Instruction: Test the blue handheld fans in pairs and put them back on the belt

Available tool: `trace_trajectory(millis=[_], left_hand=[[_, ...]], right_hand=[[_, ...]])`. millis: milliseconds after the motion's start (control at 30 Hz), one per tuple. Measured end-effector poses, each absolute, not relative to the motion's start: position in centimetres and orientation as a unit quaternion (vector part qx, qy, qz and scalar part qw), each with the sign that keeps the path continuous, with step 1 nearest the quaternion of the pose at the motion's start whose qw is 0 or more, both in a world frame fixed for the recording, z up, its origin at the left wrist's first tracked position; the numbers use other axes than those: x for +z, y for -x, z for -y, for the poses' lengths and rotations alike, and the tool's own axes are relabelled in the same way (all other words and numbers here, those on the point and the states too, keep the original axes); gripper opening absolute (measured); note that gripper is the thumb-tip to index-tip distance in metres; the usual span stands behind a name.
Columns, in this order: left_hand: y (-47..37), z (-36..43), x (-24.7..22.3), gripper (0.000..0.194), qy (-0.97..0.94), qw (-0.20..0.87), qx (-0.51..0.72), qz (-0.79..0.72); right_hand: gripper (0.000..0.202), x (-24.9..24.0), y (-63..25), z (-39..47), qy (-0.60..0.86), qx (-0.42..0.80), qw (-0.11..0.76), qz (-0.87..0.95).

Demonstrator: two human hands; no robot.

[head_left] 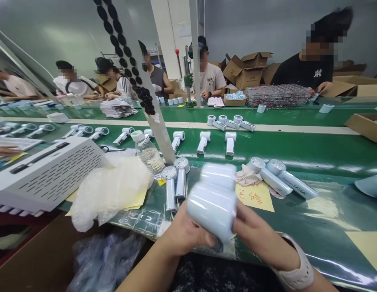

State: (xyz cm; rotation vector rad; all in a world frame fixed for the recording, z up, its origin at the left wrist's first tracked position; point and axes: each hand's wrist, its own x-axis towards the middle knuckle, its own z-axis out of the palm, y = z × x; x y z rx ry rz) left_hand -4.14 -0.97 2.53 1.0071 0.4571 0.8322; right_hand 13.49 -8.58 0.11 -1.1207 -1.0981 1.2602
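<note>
Two light-blue handheld fans, slightly blurred, are held together at the table's near edge, one head in front of the other. My left hand is closed round their lower left side, thumb across the front. From the right, my right hand grips them, its fingers partly hidden behind the fans. Just left of them, two more fans lie side by side by the post. To the right, a pair of fans, one lettered SpeedFAN, rests beside a cloth and a yellow note with red writing.
A slanted post rises beyond the left fans, beside a clear bottle. Plastic bags and a slotted white machine are at left. Fans line the green conveyor. Several people work across it, near cardboard boxes.
</note>
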Motion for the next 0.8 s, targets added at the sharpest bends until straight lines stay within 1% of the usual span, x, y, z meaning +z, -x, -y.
trace_trajectory(millis=[67, 133, 200, 300, 400, 500, 600, 667, 800], left_hand=[[4.3, 0.4, 2.2, 0.052, -0.494, 0.759, 0.362, -0.218], [4.3, -0.4, 1.6, 0.049, -0.485, 0.755, 0.373, -0.238], [3.9, -0.8, 1.0, 0.054, -0.453, 0.775, 0.373, -0.234], [3.3, -0.2, 0.5, 0.049, -0.423, 0.82, 0.349, -0.162], [2.8, 1.0, 0.4, 0.047, -0.428, 0.835, 0.33, -0.103], [2.5, 2.0, 0.6, 0.041, -0.446, 0.832, 0.315, -0.101], [2.5, 2.6, 0.8, 0.034, -0.472, 0.827, 0.286, -0.103], [2.4, 2.8, 0.7, 0.034, -0.482, 0.823, 0.282, -0.102], [2.1, 2.8, 0.3, 0.037, -0.473, 0.827, 0.284, -0.106]], right_hand=[[0.054, 0.1, -13.7, 9.1, 0.425, 0.567, 0.542, 0.452], [0.051, 0.0, -14.1, 9.7, 0.441, 0.54, 0.581, 0.421], [0.051, -0.2, -14.8, 10.1, 0.476, 0.496, 0.612, 0.391], [0.051, -0.3, -15.8, 10.4, 0.502, 0.47, 0.63, 0.361], [0.045, -0.1, -16.0, 10.9, 0.49, 0.473, 0.643, 0.351], [0.039, 0.0, -15.8, 11.7, 0.463, 0.487, 0.64, 0.373], [0.042, -0.2, -15.5, 12.2, 0.425, 0.541, 0.618, 0.381], [0.045, -0.5, -15.2, 12.3, 0.421, 0.557, 0.611, 0.372], [0.049, -0.9, -14.5, 12.1, 0.448, 0.552, 0.625, 0.322]])
